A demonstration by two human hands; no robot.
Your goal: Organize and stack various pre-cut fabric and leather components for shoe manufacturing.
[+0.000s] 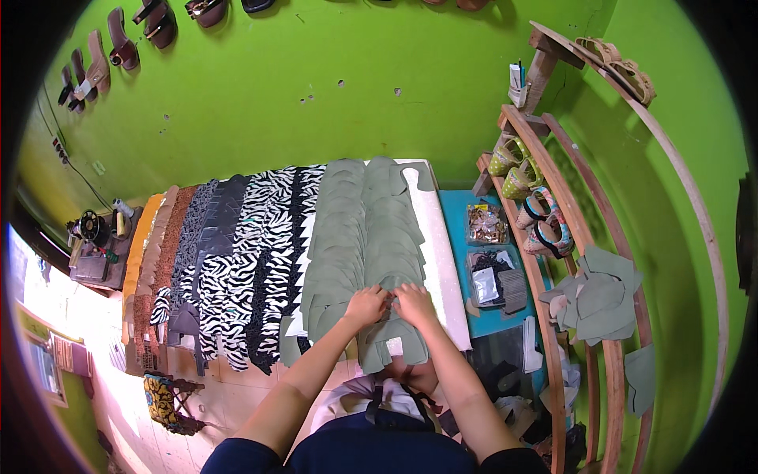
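Left hand (367, 306) and right hand (412, 304) close together, fingertips nearly meeting at a grey-green cut piece (389, 281), low in the right-hand of two long overlapping grey-green rows. Cannot tell whether clamped on that piece or merely touching. Looks thin, light and pliable, like sheet leather or a leather substitute; probably not fragile, though apt to curl or slide against neighbouring layers. Best taken by a free outer edge, between thumb and fingertip, separating one layer from the overlap.

Lies on a white-topped counter (446, 272), bare along a strip to the right. Farther left on the same counter, zebra-print pieces (264, 253) in ragged columns, then brown and orange ones toward the end. To the right, a teal surface (455, 217) with clear packs (486, 224), then a wooden rack (613, 395) with loose grey-green pieces (600, 296) and yellow-green sandals (517, 180). At far left, a sewing machine (93, 227). Behind everything, a bright green wall (276, 103), pocked with small holes and hung with dark sandals (160, 28).
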